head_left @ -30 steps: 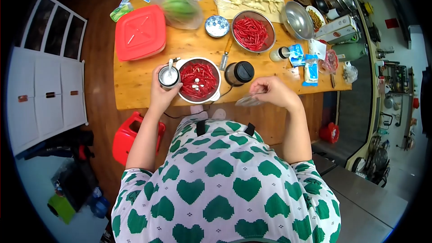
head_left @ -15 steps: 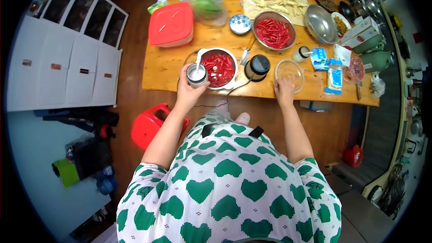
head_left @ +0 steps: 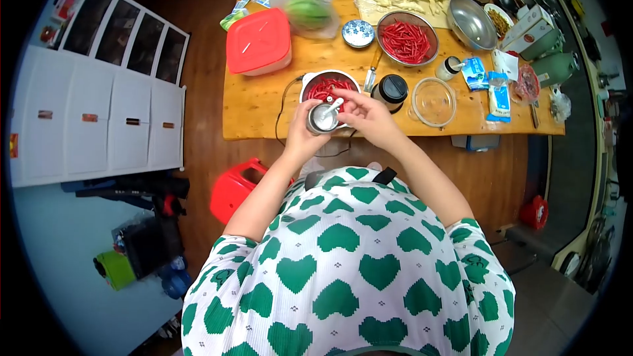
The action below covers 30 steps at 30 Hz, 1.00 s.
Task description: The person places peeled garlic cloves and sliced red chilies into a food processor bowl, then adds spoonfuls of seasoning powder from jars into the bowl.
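My left hand point(head_left: 302, 135) is wrapped round a small glass jar point(head_left: 323, 118) of white grains, held at the near side of a white-rimmed bowl of red chilies point(head_left: 321, 87). A white spoon point(head_left: 334, 105) leans out of the jar. Over the bowl's right part, my right hand point(head_left: 369, 117) has its fingertips beside the jar and spoon, thumb and fingers apart. Whether it touches the spoon is hard to tell. To its right are a black-lidded container point(head_left: 391, 90) and a round clear lid point(head_left: 433, 102).
A red-lidded box point(head_left: 259, 41) stands at the left. Behind are a bagged green item point(head_left: 308, 12), a patterned dish point(head_left: 358, 33), a colander of chilies point(head_left: 407, 38) and a steel bowl point(head_left: 472, 23). Blue-white packets point(head_left: 499, 97) lie at the right; a red stool point(head_left: 237, 188) is below.
My right hand has left the round clear lid and moved left to the jar. The jar in my left hand has shifted right, in front of the chili bowl. The view has shifted slightly.
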Each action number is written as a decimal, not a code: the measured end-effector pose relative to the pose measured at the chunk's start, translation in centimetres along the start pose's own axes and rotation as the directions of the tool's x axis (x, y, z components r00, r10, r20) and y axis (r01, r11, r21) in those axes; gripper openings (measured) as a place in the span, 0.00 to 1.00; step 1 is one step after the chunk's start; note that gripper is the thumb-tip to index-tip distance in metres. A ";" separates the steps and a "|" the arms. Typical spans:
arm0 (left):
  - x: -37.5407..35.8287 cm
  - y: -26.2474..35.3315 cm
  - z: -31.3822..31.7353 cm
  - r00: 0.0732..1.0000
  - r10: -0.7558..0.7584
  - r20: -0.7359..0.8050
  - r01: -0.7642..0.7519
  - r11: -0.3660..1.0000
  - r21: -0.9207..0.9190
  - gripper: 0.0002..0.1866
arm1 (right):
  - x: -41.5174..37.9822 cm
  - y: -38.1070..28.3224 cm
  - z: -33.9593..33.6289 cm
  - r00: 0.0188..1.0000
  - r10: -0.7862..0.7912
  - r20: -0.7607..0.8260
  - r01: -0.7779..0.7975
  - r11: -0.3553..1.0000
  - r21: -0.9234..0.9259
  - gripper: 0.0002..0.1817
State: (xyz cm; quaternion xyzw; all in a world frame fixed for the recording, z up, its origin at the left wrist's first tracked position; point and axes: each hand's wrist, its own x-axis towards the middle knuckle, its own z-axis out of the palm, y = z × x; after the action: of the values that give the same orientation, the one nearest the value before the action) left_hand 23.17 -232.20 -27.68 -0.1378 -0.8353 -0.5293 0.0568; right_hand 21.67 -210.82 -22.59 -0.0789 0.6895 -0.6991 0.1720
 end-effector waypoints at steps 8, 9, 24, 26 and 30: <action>1.1 -2.9 -3.4 0.999 -0.017 0.036 0.017 1.000 0.010 0.37 | 1.0 -0.3 3.1 0.838 -0.542 0.067 0.472 0.657 -0.588 0.07; 1.4 -3.0 -3.8 0.999 -0.019 0.029 0.018 1.000 0.017 0.36 | 1.2 -0.3 3.2 0.820 -0.567 0.081 0.491 0.623 -0.609 0.07; 4.4 -3.5 -4.4 0.993 0.021 0.119 -0.041 0.985 0.168 0.34 | 3.3 3.3 4.1 0.876 0.253 -0.411 -0.146 0.951 0.273 0.15; 4.6 -3.8 -4.3 0.993 0.014 0.118 -0.034 0.985 0.168 0.35 | 3.4 3.5 3.3 0.851 0.296 -0.434 -0.174 0.938 0.298 0.16; 4.9 -4.6 -4.0 0.995 -0.009 0.104 -0.009 0.986 0.168 0.36 | 3.1 3.0 1.9 0.828 0.331 -0.453 -0.177 0.920 0.349 0.16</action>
State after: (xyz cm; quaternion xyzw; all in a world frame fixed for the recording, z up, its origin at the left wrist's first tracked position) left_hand 16.97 -236.78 -28.75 -0.1598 -0.8787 -0.4491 0.0246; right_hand 19.79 -213.66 -25.85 0.2261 0.6034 -0.7596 0.0885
